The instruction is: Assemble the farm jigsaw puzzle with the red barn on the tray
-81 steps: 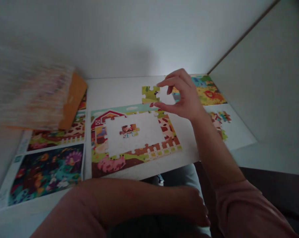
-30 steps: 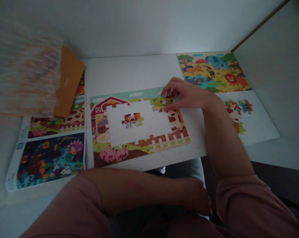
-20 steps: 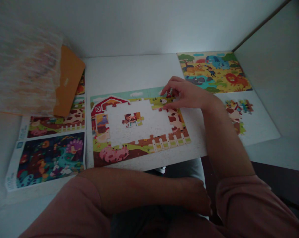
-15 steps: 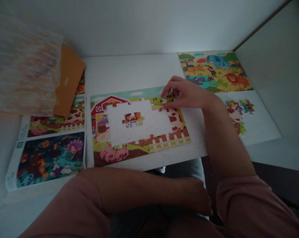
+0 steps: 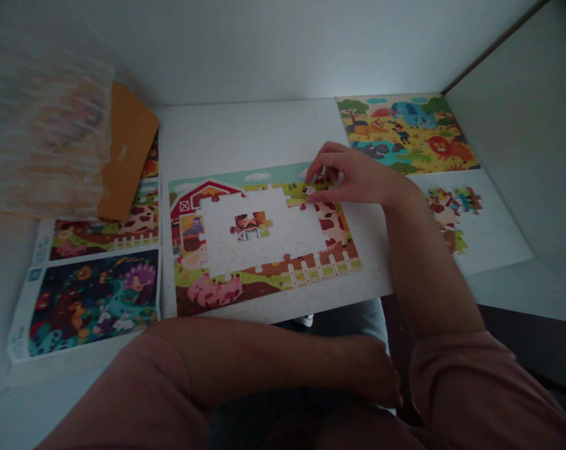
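Observation:
A farm jigsaw puzzle lies on the white table with its border joined and an open middle. Inside that gap sits a small joined cluster of pieces showing a figure. Over the puzzle's upper right corner is my right hand, thumb and forefinger apart, their tips at the pieces with a sheep and a red tractor. No loose piece shows between those fingers. My left arm lies across the table's front edge, and my left hand hangs over my lap, dim, its fingers mostly hidden.
Loose puzzle pieces lie in a group at the right. Behind them is a finished safari puzzle. Picture sheets lie at the left, partly under an orange card and a clear plastic bag. White walls stand behind and at the right.
Both hands hold nearly the same places. The view has shifted very slightly; the puzzle and pieces have not visibly moved.

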Tool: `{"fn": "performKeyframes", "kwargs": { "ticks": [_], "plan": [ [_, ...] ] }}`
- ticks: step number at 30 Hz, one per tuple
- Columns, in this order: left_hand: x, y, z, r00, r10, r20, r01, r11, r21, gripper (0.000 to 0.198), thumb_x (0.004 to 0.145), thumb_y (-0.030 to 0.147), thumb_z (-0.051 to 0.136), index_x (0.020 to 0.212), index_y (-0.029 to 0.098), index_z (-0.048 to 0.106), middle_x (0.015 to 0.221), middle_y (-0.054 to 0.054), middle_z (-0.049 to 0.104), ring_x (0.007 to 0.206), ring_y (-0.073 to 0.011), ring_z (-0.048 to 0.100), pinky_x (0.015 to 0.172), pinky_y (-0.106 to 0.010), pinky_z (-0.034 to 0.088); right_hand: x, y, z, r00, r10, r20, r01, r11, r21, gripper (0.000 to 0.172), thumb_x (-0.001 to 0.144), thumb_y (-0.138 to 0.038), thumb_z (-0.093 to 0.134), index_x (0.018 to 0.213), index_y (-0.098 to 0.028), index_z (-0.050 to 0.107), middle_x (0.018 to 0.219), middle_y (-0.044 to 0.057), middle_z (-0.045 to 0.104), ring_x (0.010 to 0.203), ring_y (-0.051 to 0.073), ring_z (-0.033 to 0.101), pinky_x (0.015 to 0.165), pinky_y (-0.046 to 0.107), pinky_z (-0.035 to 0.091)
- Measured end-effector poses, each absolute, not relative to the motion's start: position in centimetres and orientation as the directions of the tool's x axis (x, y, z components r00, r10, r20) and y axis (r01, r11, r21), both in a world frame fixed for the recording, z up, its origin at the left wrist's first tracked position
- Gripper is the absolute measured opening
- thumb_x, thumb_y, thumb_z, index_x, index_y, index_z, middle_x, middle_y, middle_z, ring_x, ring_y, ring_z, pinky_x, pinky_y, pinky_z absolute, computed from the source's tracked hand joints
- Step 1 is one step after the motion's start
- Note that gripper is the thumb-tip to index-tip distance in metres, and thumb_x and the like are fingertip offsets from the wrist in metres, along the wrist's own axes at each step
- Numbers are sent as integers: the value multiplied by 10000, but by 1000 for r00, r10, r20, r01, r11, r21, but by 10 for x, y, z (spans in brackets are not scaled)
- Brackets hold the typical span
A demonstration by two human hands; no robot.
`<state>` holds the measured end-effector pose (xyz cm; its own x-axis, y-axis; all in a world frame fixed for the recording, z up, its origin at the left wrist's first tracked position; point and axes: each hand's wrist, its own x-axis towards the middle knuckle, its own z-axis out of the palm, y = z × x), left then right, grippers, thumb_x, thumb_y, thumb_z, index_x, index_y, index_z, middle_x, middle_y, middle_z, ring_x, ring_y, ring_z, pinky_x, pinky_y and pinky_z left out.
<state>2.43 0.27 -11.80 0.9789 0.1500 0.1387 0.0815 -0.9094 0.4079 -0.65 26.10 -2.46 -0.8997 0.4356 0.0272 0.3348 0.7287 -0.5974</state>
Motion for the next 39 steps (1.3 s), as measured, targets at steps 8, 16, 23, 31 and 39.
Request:
{"fn": "performKeyframes", "kwargs": {
  "ticks": [8,16,23,31,39],
  "plan": [
    [25,2,-120,975,163,151,87,-906,414,204,807,197,470,751,298,638,841,43,698,786,-157,651,524,-308,408,-8,260,-25,-894,448,3,354,711,-607,291,673,-462,715,886,-267,674,922,36,556,728,194,507,648,344,426],
    [23,4,-120,972,145,183,54,-903,427,213,803,178,462,727,276,635,801,8,687,776,-170,651,506,-300,405,-12,256,-25,-899,438,16,341,724,-600,257,681,-453,700,873,-283,677,900,29,567,759,210,517,654,343,430],
    [18,12,-113,982,108,156,15,-862,507,274,846,192,373,765,208,634,787,-47,672,755,-198,646,510,-312,398,-9,257,-21,-857,502,114,353,735,-579,258,762,-450,627,957,-285,658,885,31,563,780,207,521,686,358,433],
    [10,6,-112,961,197,194,110,-916,385,83,799,181,533,797,224,604,741,-12,635,696,-215,607,548,-317,343,45,231,18,-697,659,283,476,720,-505,247,863,-464,513,1025,-298,597,946,33,566,850,210,520,764,404,450],
    [9,13,-96,970,203,136,135,-909,394,40,798,238,588,786,203,605,762,-3,638,709,-161,548,595,-288,265,207,213,-11,-359,867,345,760,486,-432,318,731,-463,664,985,-288,588,919,42,530,662,183,480,625,388,465]
  ]
}}
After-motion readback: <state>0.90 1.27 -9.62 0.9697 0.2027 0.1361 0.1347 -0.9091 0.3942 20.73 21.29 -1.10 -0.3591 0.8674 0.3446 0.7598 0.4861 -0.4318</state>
